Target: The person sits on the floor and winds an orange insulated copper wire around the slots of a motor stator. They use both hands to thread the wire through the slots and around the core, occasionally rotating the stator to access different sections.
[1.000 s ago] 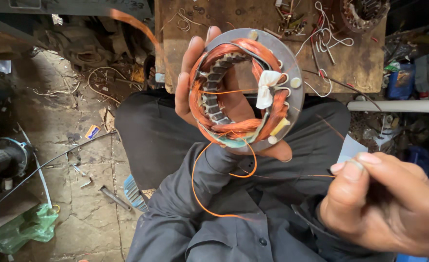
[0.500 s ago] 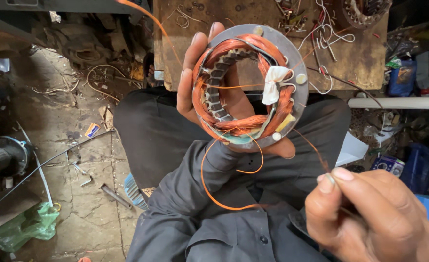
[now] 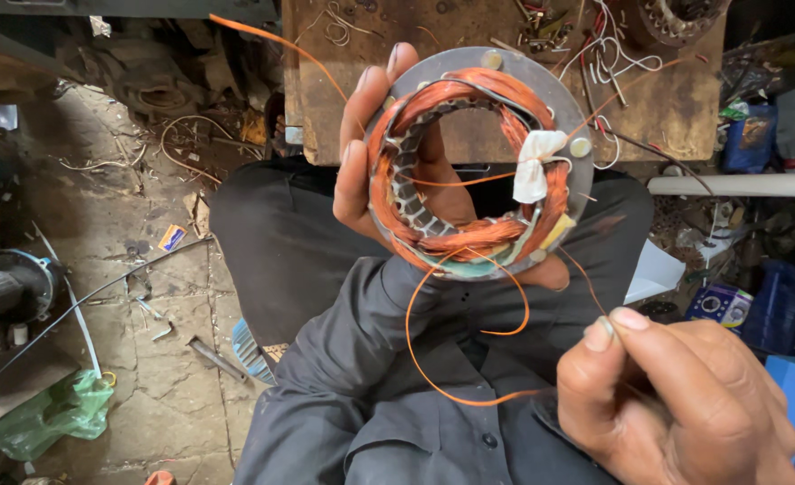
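My left hand (image 3: 371, 153) holds up a round metal motor stator (image 3: 480, 162) with copper windings packed around its inner ring and a white cloth tie on its right side. A loose orange copper wire (image 3: 433, 359) loops down from the stator's lower edge and runs to my right hand (image 3: 676, 395). That hand is low at the right, close to the camera, pinching the wire between thumb and forefinger.
A worn wooden workbench (image 3: 344, 81) with wire scraps and small parts stands behind the stator. A white pipe (image 3: 739, 185) runs along the right. The stone floor (image 3: 146, 296) at left holds cables, metal bits and a green plastic bag (image 3: 47, 418).
My right hand has come down and in toward the camera with the wire, and the wire loop under the stator has grown larger. The stator has tilted slightly.
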